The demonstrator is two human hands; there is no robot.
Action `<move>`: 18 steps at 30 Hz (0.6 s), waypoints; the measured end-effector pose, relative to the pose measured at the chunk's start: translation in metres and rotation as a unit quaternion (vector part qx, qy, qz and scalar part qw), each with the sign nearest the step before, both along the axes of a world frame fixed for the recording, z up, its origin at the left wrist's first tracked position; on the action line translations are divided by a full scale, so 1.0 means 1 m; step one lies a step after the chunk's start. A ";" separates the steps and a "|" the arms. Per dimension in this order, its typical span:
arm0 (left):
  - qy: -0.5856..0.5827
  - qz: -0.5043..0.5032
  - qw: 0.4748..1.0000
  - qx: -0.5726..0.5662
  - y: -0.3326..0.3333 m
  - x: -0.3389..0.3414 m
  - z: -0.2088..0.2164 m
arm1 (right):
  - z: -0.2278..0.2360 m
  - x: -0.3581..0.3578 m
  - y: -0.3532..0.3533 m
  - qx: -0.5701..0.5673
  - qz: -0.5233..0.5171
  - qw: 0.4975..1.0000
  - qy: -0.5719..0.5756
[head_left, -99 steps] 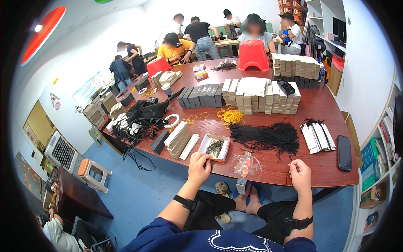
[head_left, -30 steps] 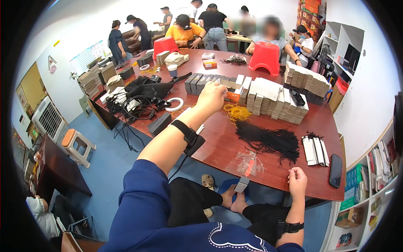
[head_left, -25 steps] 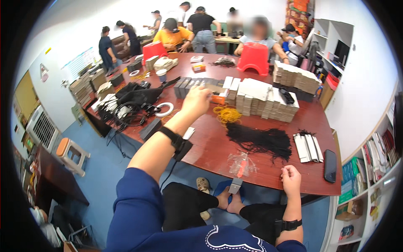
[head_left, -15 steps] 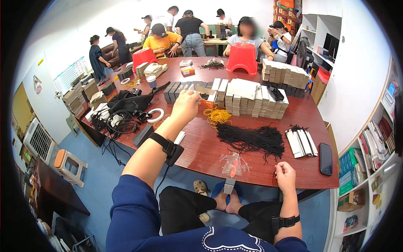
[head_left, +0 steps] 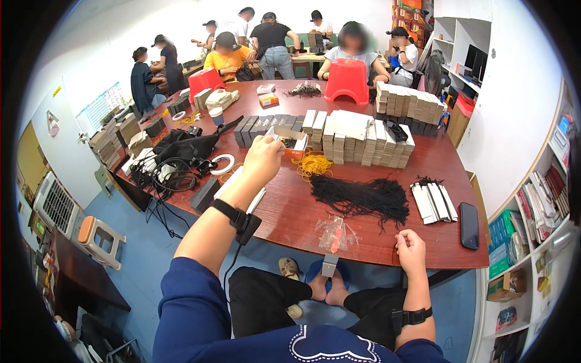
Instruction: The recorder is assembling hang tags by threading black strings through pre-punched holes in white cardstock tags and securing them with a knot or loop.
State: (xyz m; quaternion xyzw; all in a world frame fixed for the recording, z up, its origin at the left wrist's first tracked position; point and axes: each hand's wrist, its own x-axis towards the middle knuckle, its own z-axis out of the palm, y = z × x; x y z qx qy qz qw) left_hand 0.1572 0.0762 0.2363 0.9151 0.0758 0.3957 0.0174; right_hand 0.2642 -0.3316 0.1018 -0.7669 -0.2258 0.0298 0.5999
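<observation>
My left hand (head_left: 264, 160) reaches across the table, fingers pinched together, beside the near-left corner of a small orange-and-white box (head_left: 295, 151). Small dark pieces (head_left: 289, 143) lie in that box. What the left fingers hold, if anything, is hidden. At the table's front edge my right hand (head_left: 412, 249) is closed in a pinch, a thin black cord (head_left: 396, 256) trailing from its fingertips. To its upper left spreads a heap of black cords (head_left: 363, 198). Between my arms, a small grey block-like fixture (head_left: 330, 265) sits at the edge, next to a red strip (head_left: 336, 238) and crumpled clear plastic (head_left: 327, 233).
Stacked pale boxes (head_left: 369, 145) and yellow rubber bands (head_left: 313, 164) lie beyond the cords. White folded strips (head_left: 433, 202) and a black phone (head_left: 469, 226) are at right. A black bag (head_left: 187, 150) and cables are at left. Red stools (head_left: 347, 85) and several people are farther back.
My left hand has drawn back slightly toward me and left, and more of the box's dark contents shows. My right hand stays nearly still in its pinch.
</observation>
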 end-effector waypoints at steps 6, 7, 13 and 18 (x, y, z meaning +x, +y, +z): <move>-0.039 -0.010 0.999 -0.012 -0.042 -0.040 -0.049 | 0.009 -0.005 0.001 0.006 -0.002 1.000 -0.009; -0.025 -0.005 0.999 -0.028 -0.050 -0.047 -0.062 | 0.010 -0.005 0.000 -0.001 -0.001 1.000 -0.009; -0.035 0.038 0.990 -0.130 -0.069 -0.064 -0.119 | 0.013 -0.008 0.003 -0.013 -0.011 1.000 -0.010; -0.023 0.037 0.989 -0.140 -0.069 -0.063 -0.125 | 0.013 -0.010 0.003 -0.015 -0.020 0.999 -0.021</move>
